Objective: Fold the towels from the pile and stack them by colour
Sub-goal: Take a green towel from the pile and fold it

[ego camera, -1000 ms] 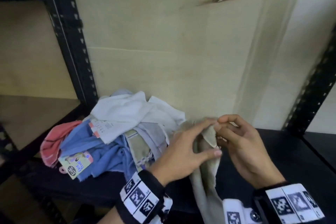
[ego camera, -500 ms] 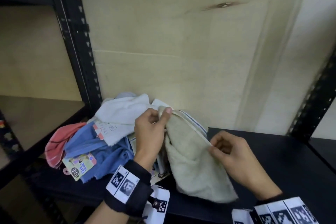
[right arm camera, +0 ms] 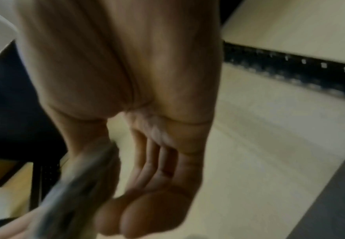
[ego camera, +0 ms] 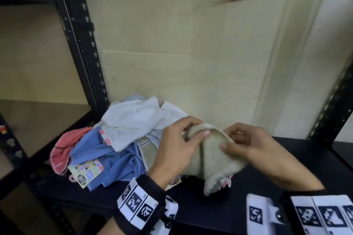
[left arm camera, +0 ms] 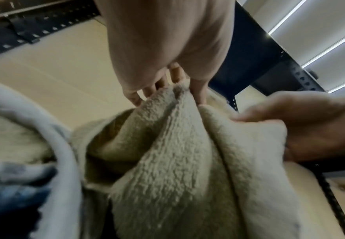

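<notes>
A beige terry towel (ego camera: 214,160) hangs bunched between both hands above the black shelf (ego camera: 298,160). My left hand (ego camera: 183,139) pinches its top edge between thumb and fingers, and the left wrist view shows the fingertips (left arm camera: 198,90) closed on the towel (left arm camera: 177,153). My right hand (ego camera: 240,143) pinches the same edge a little to the right, thumb on the cloth; its wrist view is blurred, with the towel edge (right arm camera: 81,174) against the thumb. The pile lies at the left: white towel (ego camera: 137,114), blue towel (ego camera: 118,158), pink towel (ego camera: 65,147).
A black perforated upright (ego camera: 80,44) stands just behind the pile, another upright (ego camera: 334,105) at the right. A plywood back panel (ego camera: 181,53) closes off the shelf. A paper "Face Towel" tag (ego camera: 86,171) hangs from the blue towel. Bare black shelf extends to the right.
The hands have come closer together along the beige towel's top edge. The left hand moved right, away from the pile, and the towel now hangs more bunched.
</notes>
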